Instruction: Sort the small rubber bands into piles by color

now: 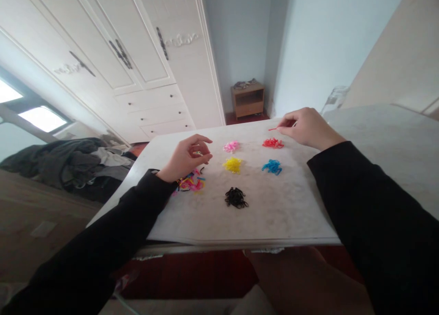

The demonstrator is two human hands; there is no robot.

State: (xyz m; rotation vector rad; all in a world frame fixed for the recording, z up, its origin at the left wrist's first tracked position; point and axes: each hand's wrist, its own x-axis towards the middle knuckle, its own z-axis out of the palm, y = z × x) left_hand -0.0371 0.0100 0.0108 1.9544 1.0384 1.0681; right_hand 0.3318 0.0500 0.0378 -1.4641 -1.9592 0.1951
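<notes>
Above the red pile, my right hand [303, 127] pinches a small red rubber band [272, 129] between thumb and fingertips. Just below it lies the pile of red rubber bands [273, 143]. My left hand [188, 157] hovers over a mixed heap of coloured bands [192, 182], partly hiding it. Its fingers are curled but apart from the thumb; small light specks show in the gap, and I cannot make out what they are. Between the hands sit piles of pink bands [231, 146], yellow bands [233, 165], blue bands [272, 167] and, nearest me, black bands [236, 198].
All piles rest on a white table [206, 219], whose front edge runs close to my body. Dark clothes [78, 164] are heaped to the left. Behind stand a white wardrobe [144, 91] and a small wooden cabinet [248, 108]. A clear container [335, 98] is beyond my right wrist.
</notes>
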